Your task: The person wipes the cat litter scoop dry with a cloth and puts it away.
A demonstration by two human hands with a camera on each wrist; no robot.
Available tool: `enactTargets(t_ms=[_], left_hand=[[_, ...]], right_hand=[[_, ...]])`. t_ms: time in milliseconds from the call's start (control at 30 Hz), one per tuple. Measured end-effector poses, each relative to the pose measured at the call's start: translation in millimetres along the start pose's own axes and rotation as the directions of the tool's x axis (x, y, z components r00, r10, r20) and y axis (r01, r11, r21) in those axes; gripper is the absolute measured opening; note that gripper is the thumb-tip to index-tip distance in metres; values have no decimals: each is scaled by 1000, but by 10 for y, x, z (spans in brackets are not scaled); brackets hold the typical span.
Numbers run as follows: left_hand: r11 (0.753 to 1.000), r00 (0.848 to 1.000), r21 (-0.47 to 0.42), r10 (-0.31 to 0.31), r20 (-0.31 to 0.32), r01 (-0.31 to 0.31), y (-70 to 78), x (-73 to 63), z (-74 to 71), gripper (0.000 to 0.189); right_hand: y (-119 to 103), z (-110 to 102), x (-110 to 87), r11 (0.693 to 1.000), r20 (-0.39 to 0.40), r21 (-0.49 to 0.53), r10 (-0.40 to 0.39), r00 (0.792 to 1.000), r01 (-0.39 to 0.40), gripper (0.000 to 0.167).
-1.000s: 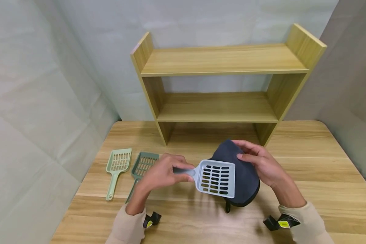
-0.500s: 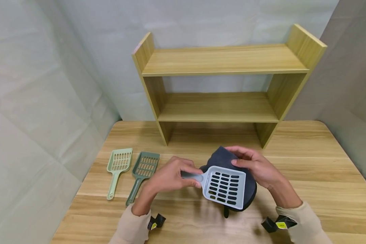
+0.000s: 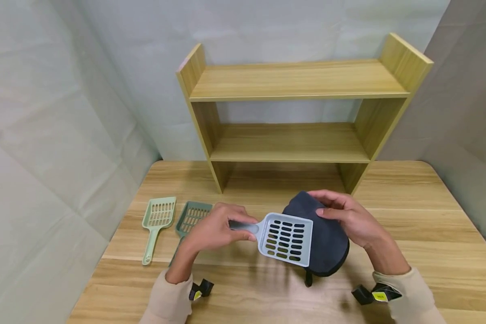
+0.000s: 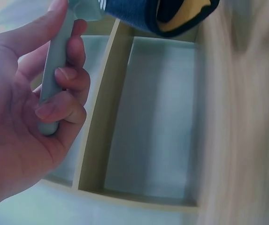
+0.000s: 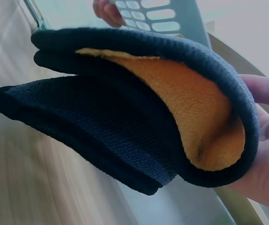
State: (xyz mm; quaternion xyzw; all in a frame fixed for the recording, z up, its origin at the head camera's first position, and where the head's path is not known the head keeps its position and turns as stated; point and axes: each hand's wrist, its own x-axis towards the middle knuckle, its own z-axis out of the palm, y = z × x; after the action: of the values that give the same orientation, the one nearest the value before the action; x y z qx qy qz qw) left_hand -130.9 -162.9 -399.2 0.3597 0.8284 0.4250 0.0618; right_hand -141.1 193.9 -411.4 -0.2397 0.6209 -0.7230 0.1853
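Note:
In the head view my left hand grips a pale blue-grey slotted litter scoop by its handle. The left wrist view shows the fingers curled round that handle. My right hand pinches a folded dark navy cloth, thumb on top. The cloth lies against the right part of the scoop's head and partly behind it, held above the table. From the right wrist, the folded cloth shows an orange inner face and a loop at one end.
On the table's left lie a light green litter scoop and a dark green one, the latter partly hidden by my left hand. A wooden two-tier shelf stands at the back of the wooden table.
The scoop moved right and slightly down while the cloth shifted left, overlapping more. Since then the scoop has come back left and the cloth right. Both hands keep their hold.

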Motion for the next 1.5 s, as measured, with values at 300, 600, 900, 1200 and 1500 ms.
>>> enactTargets(t_ms=[300,600,900,1200,1500], left_hand=[[999,999,10,-33,-6,33,15,-13,-44,33],[999,1000,42,9,14,-10,24,31,41,31],[1000,1000,17,24,20,-25,5,56,94,32],[998,997,29,-60,-43,61,-3,-15,-47,34],[977,971,121,-152,-183,176,-14,-37,-117,37]], right_hand=[[-26,-44,-18,1000,7,20,-5,1000,5,48],[36,16,28,999,18,43,23,1000,-24,47],[84,61,59,998,-15,-15,56,998,-56,45],[34,6,15,999,-49,0,36,998,-36,45],[-27,-14,9,990,-14,121,68,998,-66,40]])
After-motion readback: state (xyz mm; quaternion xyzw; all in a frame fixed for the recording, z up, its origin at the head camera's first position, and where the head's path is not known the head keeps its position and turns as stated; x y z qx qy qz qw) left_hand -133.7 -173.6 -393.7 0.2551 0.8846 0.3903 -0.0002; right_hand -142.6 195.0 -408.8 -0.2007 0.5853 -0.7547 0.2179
